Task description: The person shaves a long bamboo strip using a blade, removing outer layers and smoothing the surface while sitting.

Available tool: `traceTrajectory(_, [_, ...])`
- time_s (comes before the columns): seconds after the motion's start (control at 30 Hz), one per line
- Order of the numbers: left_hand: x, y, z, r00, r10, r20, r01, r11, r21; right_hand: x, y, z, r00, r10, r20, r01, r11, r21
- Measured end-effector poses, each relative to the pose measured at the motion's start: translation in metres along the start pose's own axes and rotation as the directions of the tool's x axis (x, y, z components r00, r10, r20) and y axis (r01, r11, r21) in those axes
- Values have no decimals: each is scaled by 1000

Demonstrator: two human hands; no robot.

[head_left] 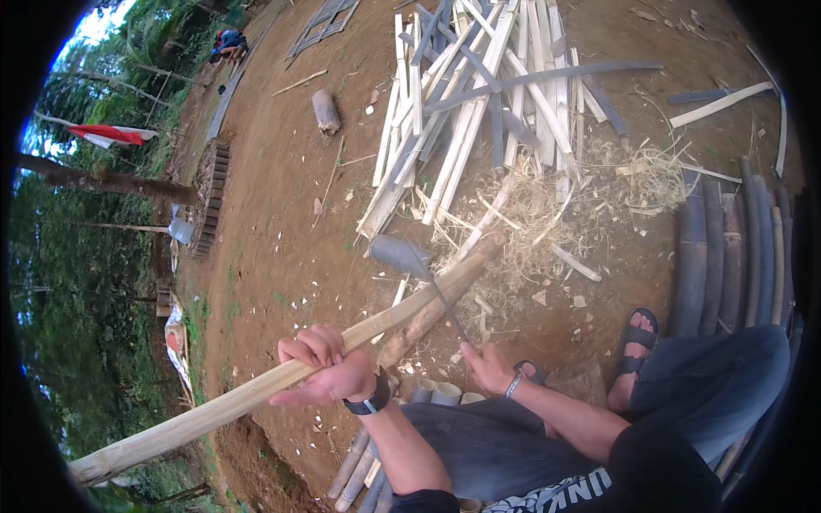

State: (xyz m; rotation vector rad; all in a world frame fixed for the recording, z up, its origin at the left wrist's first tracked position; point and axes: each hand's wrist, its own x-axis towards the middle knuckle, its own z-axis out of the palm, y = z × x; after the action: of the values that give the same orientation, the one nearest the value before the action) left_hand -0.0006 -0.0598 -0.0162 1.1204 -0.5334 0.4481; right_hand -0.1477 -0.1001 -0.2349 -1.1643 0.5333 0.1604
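Far left of the frame: trees (pixel 77 256), red-and-white flag (pixel 111 134) in front of them. Right of that, upper left, another person (pixel 227 43), bent low, too small to read.

Strip (pixel 205 410) starts at lower left and runs diagonally up to frame centre. Left hand (pixel 325 369), left of centre, has its fingers wrapped round the strip partway along. Reads as a steadying grip: near end sticks out free past the hand, far end passes over the log (pixel 423 329), which probably props it off the dirt. Contact with the log isn't clear from this angle.

Dark tube (pixel 398 254) sits just beyond the strip, near centre. Knife (pixel 445 299) crosses the strip's far part in view; can't tell if the edge touches. Right hand (pixel 490 368), just right of centre, has its fingers closed on the knife handle, mostly hidden in the fist. Hands well apart, likely to keep the left one clear of the blade.

Top centre: pile (pixel 479 94) of loose pale and dark strips, laid mostly lengthwise, some crossing. Shavings (pixel 547 205) below it, gathered round the log's far end.

Lower right: sandalled foot (pixel 637 338), knee bent outward, probably leaving room for the arms. Far right: dark poles (pixel 714 256), side by side.
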Motion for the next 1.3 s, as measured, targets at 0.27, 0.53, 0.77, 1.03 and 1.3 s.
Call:
traceTrajectory(0.27, [2,1,2,996,-1,-89,5,999,43,3,-4,-17,998,11,-57,-27,960,-279])
traceTrajectory(0.53, [0,0,7,999,-5,-54,8,999,51,14,22,-19,989,86,-123,-90,996,-23])
traceTrajectory(0.77, [3,-4,9,996,-14,-87,20,998,58,-15,-10,-2,980,-194,-31,190,975,-111])
traceTrajectory(1.03, [-3,-2,13,999,-13,-53,18,995,99,-15,-10,1,990,-141,-8,140,987,-82])
traceTrajectory(1.3, [-6,-1,18,998,-16,-61,21,996,83,4,-10,-21,990,138,-27,-134,985,112])
